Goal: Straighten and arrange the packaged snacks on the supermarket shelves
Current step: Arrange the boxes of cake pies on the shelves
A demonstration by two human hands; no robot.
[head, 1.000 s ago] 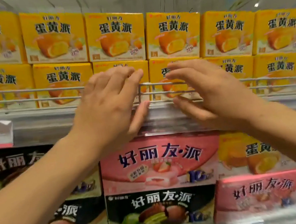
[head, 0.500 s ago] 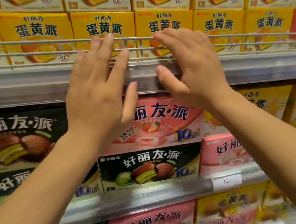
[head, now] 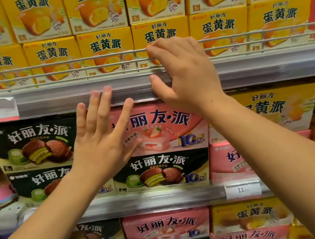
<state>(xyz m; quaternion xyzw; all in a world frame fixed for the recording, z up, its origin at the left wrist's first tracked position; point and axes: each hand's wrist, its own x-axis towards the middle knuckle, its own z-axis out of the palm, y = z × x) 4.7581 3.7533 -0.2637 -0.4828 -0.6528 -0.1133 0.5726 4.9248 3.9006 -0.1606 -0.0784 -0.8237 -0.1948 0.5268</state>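
The left hand (head: 102, 141) hides part of the pink box (head: 166, 130)'s front.

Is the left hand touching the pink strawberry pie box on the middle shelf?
Cannot tell. The head view shows the left hand open, fingers spread, overlapping the pink strawberry pie box, but that frontal angle shows neither contact nor gap.

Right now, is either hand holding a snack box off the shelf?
No. The left hand and right hand are open, and the pink box sits on its shelf.
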